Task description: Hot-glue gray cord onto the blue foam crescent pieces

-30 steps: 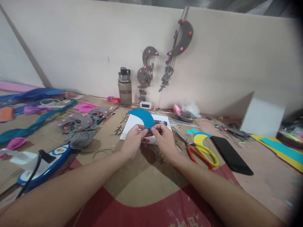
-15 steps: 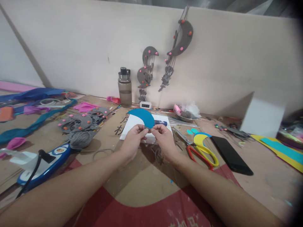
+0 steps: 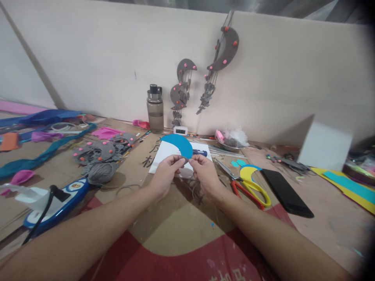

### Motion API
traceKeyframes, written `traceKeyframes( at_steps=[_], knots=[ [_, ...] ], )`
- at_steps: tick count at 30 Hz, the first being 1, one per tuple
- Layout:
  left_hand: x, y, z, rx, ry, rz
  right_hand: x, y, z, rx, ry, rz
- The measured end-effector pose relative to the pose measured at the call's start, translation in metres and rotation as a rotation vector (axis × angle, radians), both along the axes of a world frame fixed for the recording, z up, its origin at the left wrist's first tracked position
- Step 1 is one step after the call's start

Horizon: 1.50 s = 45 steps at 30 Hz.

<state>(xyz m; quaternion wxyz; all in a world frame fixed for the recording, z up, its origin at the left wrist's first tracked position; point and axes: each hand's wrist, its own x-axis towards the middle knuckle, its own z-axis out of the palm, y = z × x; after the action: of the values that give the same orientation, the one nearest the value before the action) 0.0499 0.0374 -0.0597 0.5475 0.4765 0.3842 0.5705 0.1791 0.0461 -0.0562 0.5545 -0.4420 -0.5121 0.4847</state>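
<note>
A tinted water bottle (image 3: 156, 114) stands upright over by the pale wall (image 3: 102, 58), a small white digital clock (image 3: 180, 130) near it, and grey crescent ornaments (image 3: 232, 47) dotted pink and orange hang higher up. Across on the right I see a black phone (image 3: 287, 193) lying flat, a white panel (image 3: 325, 144) tilted back, and a turquoise strip (image 3: 350, 184) on a yellow sheet (image 3: 359, 196). Away to the left, a black cable (image 3: 43, 214) crosses a blue-and-white device (image 3: 68, 199)

hands (image 3: 167, 173) pinching blue crescent (image 3: 185, 146), scissors (image 3: 245, 186)
</note>
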Motion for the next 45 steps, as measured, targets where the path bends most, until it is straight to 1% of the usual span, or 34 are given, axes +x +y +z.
traceKeyframes(
  at_steps=[4, 7, 10, 14, 16, 19, 25, 29, 34, 38, 40, 43, 45],
  knots=[
    [-0.002, -0.001, 0.005, 0.034, 0.028, 0.087, 0.001, 0.002, -0.002, 0.034, -0.074, -0.028],
    [-0.004, 0.001, 0.006, 0.023, 0.061, 0.111, 0.001, 0.003, -0.003, 0.052, -0.115, -0.030],
    [-0.005, 0.004, 0.003, 0.018, 0.070, 0.069, 0.000, 0.002, -0.003, 0.055, -0.130, -0.029],
    [-0.005, 0.009, -0.003, -0.005, 0.004, -0.068, 0.000, 0.001, 0.000, 0.057, -0.106, 0.024],
    [-0.004, 0.010, -0.003, -0.019, -0.031, -0.108, 0.001, 0.001, 0.000, 0.053, -0.089, 0.028],
    [-0.004, 0.008, 0.000, -0.011, -0.027, -0.099, 0.002, 0.003, 0.000, 0.050, -0.091, -0.006],
    [-0.005, 0.004, 0.004, -0.027, 0.048, -0.043, 0.002, 0.002, 0.002, 0.074, -0.165, -0.051],
    [-0.006, 0.005, 0.005, -0.023, 0.082, -0.043, 0.001, -0.002, 0.005, 0.117, -0.235, -0.048],
    [-0.010, 0.009, 0.004, -0.110, 0.050, -0.050, 0.002, -0.001, 0.002, 0.136, -0.314, -0.040],
    [-0.016, 0.016, 0.001, -0.158, -0.026, 0.030, 0.003, 0.002, -0.003, 0.174, -0.257, -0.064],
    [-0.017, 0.019, -0.001, -0.149, -0.071, 0.082, 0.005, 0.005, -0.003, 0.211, -0.201, -0.075],
    [-0.017, 0.021, -0.004, -0.139, -0.074, 0.102, 0.007, 0.011, -0.001, 0.245, -0.093, -0.113],
    [-0.016, 0.022, -0.006, -0.112, -0.074, 0.099, 0.008, 0.013, 0.003, 0.244, 0.001, -0.086]
  ],
)
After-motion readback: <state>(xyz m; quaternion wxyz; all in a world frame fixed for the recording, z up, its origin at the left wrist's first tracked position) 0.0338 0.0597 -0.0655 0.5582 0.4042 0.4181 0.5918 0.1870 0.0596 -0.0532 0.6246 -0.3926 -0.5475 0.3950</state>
